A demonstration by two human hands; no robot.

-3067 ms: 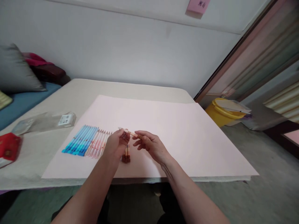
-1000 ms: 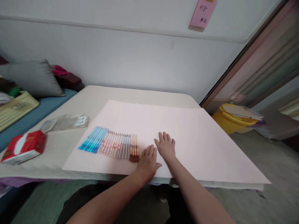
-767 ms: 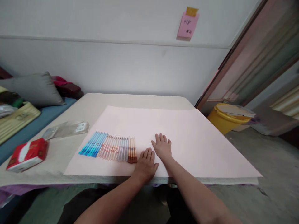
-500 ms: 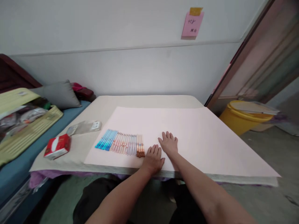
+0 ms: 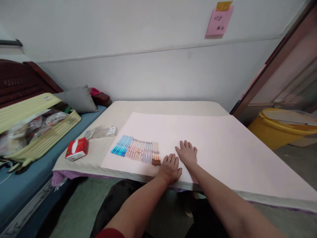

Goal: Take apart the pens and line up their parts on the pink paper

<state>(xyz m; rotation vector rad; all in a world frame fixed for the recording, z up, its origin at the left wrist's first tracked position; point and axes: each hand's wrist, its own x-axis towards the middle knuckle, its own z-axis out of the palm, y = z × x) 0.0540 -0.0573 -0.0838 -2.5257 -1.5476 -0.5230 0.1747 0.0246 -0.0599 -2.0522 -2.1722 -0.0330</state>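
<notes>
My left hand (image 5: 169, 168) lies flat near the table's front edge, fingers spread, just right of a row of pens. My right hand (image 5: 187, 152) rests palm down on the pink sheet (image 5: 218, 148), its fingers apart and nothing in it. The row holds several blue pens (image 5: 122, 145) at its left end, several pale pens with reddish and grey tints (image 5: 140, 150) in the middle, and a few peach pens with brown ends (image 5: 156, 153) nearest my left hand. All of them lie side by side on the sheet.
Left of the sheet are a red tissue pack (image 5: 77, 149) and a clear plastic sleeve (image 5: 101, 131). A bed with a grey pillow (image 5: 80, 99) and an open yellowish bag (image 5: 49, 129) stands at the left. A yellow bin (image 5: 269, 132) is at the right, a wall behind.
The camera view has turned a little left, so everything sits further right in the picture. Both hands stay resting on the sheet, and the pens have not moved on it.
</notes>
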